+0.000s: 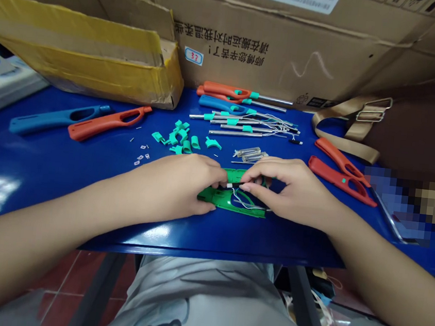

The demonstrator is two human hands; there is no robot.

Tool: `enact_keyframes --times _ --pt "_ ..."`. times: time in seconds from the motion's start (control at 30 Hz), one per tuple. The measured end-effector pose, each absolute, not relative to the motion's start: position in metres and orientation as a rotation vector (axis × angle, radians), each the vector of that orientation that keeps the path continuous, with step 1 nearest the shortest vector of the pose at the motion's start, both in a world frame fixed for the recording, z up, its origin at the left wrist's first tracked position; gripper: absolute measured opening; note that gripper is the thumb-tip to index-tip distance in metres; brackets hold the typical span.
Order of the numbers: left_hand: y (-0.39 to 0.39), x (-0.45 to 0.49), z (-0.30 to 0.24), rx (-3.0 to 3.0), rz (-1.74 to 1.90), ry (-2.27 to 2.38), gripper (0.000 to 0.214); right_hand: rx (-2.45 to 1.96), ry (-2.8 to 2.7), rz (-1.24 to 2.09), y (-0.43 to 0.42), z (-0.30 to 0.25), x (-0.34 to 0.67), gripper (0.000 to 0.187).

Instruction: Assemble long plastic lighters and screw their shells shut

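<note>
Two green lighter casing halves (221,200) lie open near the table's front edge. My left hand (192,183) is closed around their left end, its thumb low on the nearer half and its fingertips beside a small white tip. My right hand (288,188) pinches a small black igniter piece (235,185) with that white tip, over the casing. White wires (241,201) loop from it across the nearer half. Just behind my hands are clear fuel tanks (250,154) and loose teal triggers and clips (181,136).
Metal lighter tubes with wires (236,133) lie behind, near assembled orange lighters (225,89) and a blue one (219,104). Blue (59,119) and orange casings (105,123) lie left, red-orange ones (340,178) right. Cardboard boxes (233,9) border the back; a strap (345,135) lies right.
</note>
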State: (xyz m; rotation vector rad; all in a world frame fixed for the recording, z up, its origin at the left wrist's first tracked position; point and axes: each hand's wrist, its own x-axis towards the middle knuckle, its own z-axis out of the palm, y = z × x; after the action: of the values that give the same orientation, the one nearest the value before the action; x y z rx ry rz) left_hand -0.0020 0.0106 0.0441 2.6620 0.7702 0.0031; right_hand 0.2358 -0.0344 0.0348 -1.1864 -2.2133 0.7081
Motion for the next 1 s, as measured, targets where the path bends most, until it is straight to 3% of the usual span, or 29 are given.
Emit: enact_keyframes --times 0.5,0.67,1.0 --pt "0.010 -0.002 0.037 2.661 0.063 0.795 0.021 -1.309 -2.131 0.887 -0.037 0.053 0.244 0.013" --pt "0.010 0.000 0.037 2.635 0.062 0.815 0.023 -1.223 -2.330 0.578 -0.032 0.030 0.236 0.007" --pt "0.009 0.003 0.033 2.629 0.127 0.842 0.027 -1.077 -2.395 0.538 -0.029 0.020 0.236 0.007"
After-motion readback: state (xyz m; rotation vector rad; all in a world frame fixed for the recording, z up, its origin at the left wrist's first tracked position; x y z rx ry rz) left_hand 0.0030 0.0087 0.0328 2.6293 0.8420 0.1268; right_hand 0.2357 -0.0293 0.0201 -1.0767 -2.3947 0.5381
